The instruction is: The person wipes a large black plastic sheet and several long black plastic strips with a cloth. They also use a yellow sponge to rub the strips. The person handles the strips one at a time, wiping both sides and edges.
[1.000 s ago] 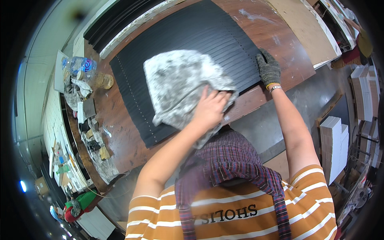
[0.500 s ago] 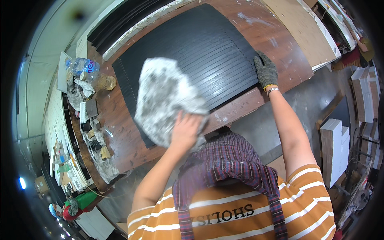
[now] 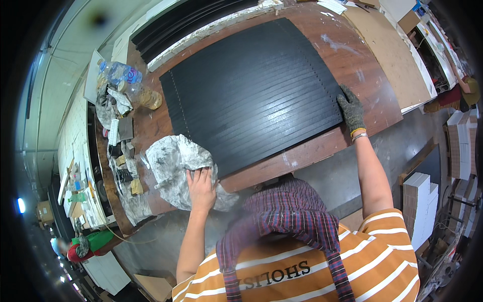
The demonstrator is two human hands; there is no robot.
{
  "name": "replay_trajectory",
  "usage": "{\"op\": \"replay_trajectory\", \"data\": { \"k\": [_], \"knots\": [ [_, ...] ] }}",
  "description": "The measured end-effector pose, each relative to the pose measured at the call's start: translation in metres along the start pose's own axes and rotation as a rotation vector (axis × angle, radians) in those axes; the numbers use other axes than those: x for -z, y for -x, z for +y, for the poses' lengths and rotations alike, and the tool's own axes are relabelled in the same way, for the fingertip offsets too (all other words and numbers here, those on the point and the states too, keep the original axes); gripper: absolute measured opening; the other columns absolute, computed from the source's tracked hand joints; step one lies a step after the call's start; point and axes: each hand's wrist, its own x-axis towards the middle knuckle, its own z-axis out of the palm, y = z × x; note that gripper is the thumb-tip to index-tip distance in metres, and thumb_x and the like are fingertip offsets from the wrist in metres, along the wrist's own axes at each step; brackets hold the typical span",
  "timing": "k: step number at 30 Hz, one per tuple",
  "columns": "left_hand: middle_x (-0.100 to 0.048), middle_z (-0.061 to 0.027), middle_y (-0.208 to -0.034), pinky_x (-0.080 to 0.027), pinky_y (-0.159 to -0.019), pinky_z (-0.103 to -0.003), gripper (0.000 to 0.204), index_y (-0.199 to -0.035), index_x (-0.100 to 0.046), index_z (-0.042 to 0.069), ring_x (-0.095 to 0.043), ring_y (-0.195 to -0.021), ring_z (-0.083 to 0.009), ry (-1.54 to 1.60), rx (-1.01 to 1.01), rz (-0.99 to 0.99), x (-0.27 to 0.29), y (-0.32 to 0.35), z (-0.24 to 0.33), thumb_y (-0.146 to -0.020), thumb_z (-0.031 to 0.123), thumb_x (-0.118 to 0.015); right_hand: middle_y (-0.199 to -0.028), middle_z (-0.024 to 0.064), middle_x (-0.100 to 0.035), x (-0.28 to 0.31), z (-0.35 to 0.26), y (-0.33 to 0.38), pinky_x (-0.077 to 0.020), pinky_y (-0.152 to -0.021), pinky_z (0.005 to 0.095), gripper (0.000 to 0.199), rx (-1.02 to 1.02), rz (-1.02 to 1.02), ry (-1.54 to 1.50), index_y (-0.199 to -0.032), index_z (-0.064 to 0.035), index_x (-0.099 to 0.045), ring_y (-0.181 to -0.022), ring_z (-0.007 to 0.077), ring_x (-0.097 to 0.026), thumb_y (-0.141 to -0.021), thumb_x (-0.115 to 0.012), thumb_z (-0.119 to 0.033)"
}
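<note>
Left hand (image 3: 201,189) is pulling the crumpled grey rag (image 3: 176,166) off the black slatted panel (image 3: 254,95) onto the bench (image 3: 302,153), fingers flat on it; gloved right hand (image 3: 350,108) is pinning the panel's near-right corner — wipe pass looks finished.

Blue-labelled clear bottle (image 3: 121,73) (table's far-left)
</note>
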Motion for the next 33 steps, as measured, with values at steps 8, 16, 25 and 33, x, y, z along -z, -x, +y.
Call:
{"op": "replay_trajectory", "data": {
  "k": [8, 16, 25, 33],
  "knots": [
    [-0.064, -0.0161, -0.125, -0.029, -0.115, -0.064, 0.051, -0.122, -0.062, -0.004, -0.054, -0.123, -0.0368, -0.002, -0.040, 0.027, 0.000, -0.004, -0.018, -0.081, 0.021, -0.078, -0.140, 0.0188, -0.061, 0.003, -0.021, 0.010, -0.0439, -0.110, 0.0385, 0.047, -0.028, -0.001, 0.024, -0.137, -0.0041, -0.062, -0.129, 0.0339, -0.058, -0.096, -0.066, -0.028],
    [-0.063, -0.0158, -0.130, -0.030, -0.115, -0.064, 0.053, -0.124, -0.062, -0.002, -0.055, -0.124, -0.0380, -0.002, -0.063, 0.021, 0.000, -0.017, -0.057, -0.079, 0.022, -0.079, -0.139, 0.0203, -0.061, -0.012, -0.039, 0.023, -0.0425, -0.110, 0.0407, 0.052, -0.064, 0.022, 0.005, -0.140, -0.0030, -0.058, -0.130, 0.0356, -0.057, -0.096, -0.066, -0.029],
    [-0.055, -0.0207, -0.140, -0.022, -0.120, -0.061, 0.057, -0.135, -0.054, -0.006, -0.046, -0.136, -0.0376, 0.003, 0.055, 0.023, -0.005, -0.006, -0.048, -0.087, 0.016, -0.075, -0.114, 0.0162, -0.065, 0.011, -0.117, 0.086, -0.0473, -0.097, 0.0470, 0.039, 0.718, -0.057, 0.131, -0.117, -0.0057, -0.066, -0.104, 0.0350, -0.061, -0.080, -0.073, -0.017],
    [-0.041, -0.0234, -0.156, -0.012, -0.124, -0.058, 0.058, -0.146, -0.041, -0.008, -0.035, -0.147, -0.0404, 0.302, 0.276, 0.269, 0.000, 0.040, -0.031, -0.098, 0.018, -0.062, -0.105, 0.0108, -0.062, -0.034, -0.122, 0.116, -0.0470, -0.091, 0.0481, 0.037, 0.782, -0.087, 0.194, -0.106, -0.0085, -0.067, -0.103, 0.0337, -0.059, -0.074, -0.079, -0.024]
  ]
}}
